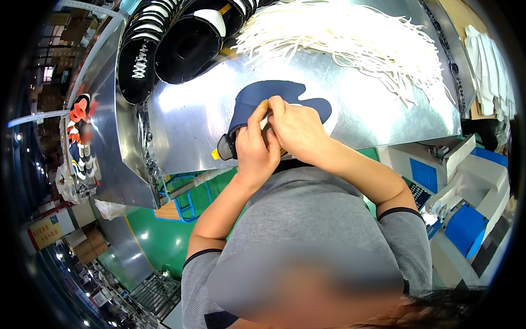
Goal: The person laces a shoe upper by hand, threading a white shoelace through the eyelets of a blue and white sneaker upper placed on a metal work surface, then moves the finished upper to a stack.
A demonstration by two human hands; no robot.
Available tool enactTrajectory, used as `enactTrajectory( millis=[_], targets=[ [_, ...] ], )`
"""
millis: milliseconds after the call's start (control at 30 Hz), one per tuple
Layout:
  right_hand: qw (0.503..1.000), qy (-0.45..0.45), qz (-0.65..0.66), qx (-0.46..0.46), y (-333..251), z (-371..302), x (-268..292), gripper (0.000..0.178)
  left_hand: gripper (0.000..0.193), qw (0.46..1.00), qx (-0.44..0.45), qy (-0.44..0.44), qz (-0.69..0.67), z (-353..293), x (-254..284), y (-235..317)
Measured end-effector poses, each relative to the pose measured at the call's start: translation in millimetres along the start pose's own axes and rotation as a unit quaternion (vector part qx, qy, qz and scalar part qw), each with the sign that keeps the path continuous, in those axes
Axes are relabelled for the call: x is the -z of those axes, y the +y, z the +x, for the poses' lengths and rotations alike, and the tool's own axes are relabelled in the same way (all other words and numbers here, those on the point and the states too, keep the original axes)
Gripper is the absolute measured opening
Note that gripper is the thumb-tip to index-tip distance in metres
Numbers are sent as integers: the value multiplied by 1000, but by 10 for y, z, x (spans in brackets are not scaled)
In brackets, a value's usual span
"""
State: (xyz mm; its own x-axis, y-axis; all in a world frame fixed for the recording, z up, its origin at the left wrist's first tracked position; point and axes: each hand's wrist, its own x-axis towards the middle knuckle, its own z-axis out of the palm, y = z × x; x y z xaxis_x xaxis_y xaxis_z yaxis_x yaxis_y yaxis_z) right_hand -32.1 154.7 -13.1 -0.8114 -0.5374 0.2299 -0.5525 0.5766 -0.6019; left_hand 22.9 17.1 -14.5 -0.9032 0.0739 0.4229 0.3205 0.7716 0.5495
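Observation:
A navy shoe upper lies at the near edge of the metal table, its tongue-like flap spread away from me. A dark collar and a small yellow tab show at its left end. My left hand grips the upper from the left, its fingers bent and thumb toward the middle. From the right, my right hand meets it with its fingertips pinched over the upper's opening. Whatever is between the right fingertips is hidden; a bit of white shows there.
White shoelaces lie in a large heap at the far side of the metal table. Black shoe uppers stand in rows at the far left, some laced. White strips hang at the far right. Below them stands a white-and-blue machine.

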Motion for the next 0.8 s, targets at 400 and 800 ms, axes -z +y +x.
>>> enactTrajectory(
  millis=[400,800],
  targets=[
    [985,67,89,-131,378,-410,596,16,43,900,302,1,-314,165,-78,-18],
    [901,115,338,-245,627,-380,377,17,55,982,8,-182,48,133,399,351]
  ],
)
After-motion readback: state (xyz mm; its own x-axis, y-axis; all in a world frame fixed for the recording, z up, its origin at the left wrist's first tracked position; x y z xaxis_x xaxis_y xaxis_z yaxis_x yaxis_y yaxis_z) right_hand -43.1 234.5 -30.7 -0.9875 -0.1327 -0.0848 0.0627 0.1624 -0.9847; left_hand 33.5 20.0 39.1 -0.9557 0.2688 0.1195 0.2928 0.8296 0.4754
